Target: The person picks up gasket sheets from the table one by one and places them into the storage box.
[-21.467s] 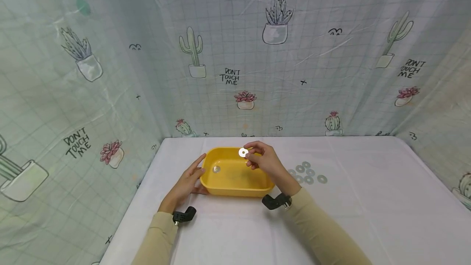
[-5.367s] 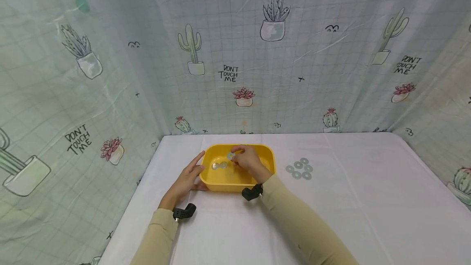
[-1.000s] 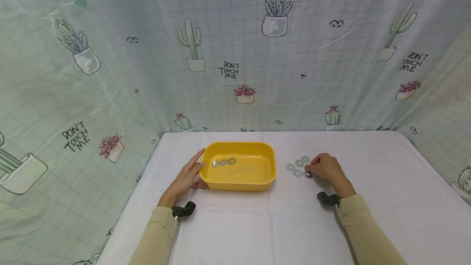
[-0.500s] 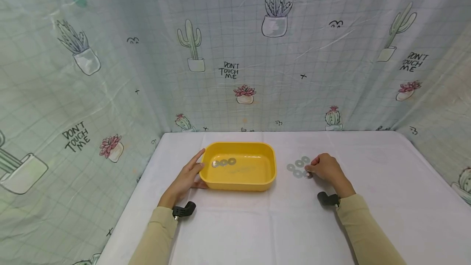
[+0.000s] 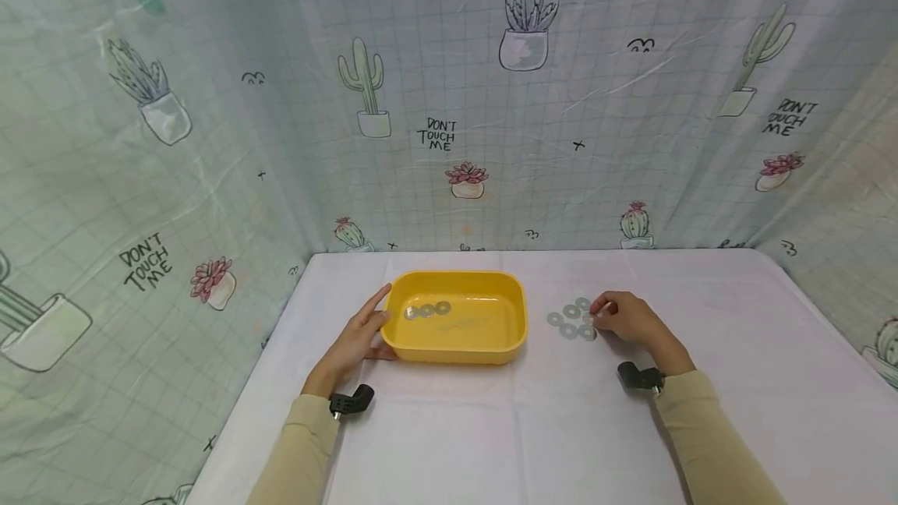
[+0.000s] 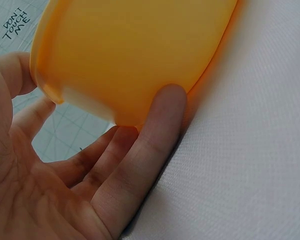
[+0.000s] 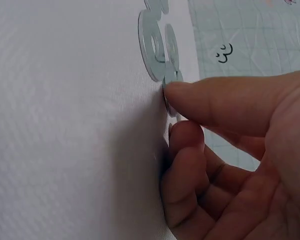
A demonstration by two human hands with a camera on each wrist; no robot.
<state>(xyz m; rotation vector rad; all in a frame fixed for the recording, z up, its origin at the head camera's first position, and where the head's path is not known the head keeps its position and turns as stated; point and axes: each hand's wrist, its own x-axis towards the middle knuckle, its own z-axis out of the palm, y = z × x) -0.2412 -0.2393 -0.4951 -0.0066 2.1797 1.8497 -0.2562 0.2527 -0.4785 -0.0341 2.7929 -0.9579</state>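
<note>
In the head view, my left hand [image 5: 355, 337] rests at the left end of the yellow plastic tray [image 5: 491, 340], its index finger stretched along the corner and its thumb at the rim. The left wrist view shows spread fingers [image 6: 165, 105] against the tray's outer wall [image 6: 115, 60]. To the right of the tray, my right hand [image 5: 627, 319] is low over several flat grey washers [image 5: 568, 330]. From the right wrist, its thumb [image 7: 190, 95] overlaps one washer [image 7: 169, 106] at the edge, with the curled index finger just below.
Inside the tray, 3 washers [image 5: 427, 310] lie in a row towards the left. A white cloth [image 5: 449, 419] covers the table. Behind it hangs a cactus-print curtain [image 5: 449, 84].
Earlier the right hand put a third washer into the tray row, then returned to the loose washers. Since half a second ago it has shifted slightly right, uncovering the front washer. The left hand stays put.
</note>
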